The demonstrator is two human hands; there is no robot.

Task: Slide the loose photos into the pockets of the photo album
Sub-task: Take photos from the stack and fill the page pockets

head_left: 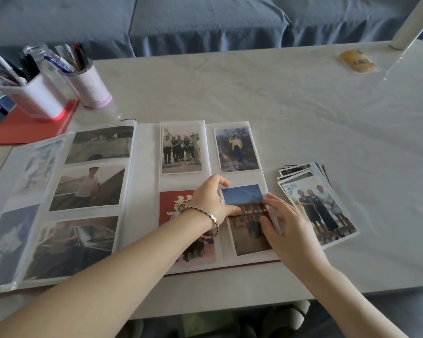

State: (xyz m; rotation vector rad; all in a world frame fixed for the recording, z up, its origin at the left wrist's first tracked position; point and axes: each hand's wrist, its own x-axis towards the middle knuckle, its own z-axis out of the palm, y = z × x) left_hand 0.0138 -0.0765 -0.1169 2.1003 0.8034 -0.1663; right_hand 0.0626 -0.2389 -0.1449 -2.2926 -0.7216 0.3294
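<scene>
- Head view: photo album (142, 191) lies open on the table (303, 113)
- Right page, four pockets: three each hold one print, and the lower right one has a photo (248, 237) lying tilted over it; how far in, cannot tell
- Left page: three landscape prints, one per pocket
- Two pen cups (38, 100) at far left, both full of pens; glass jar (38, 52) behind them
- Left hand (210, 198), bracelet (205, 215) on wrist: fingers curled, thumb tip on the photo's left edge; a real pinch cannot be told
- Right hand (288, 230): fingers nearly straight, thumb and fingertips resting flat on the photo's right side
- One fanned stack of loose photos (322, 206) just right of the album; count unreadable
</scene>
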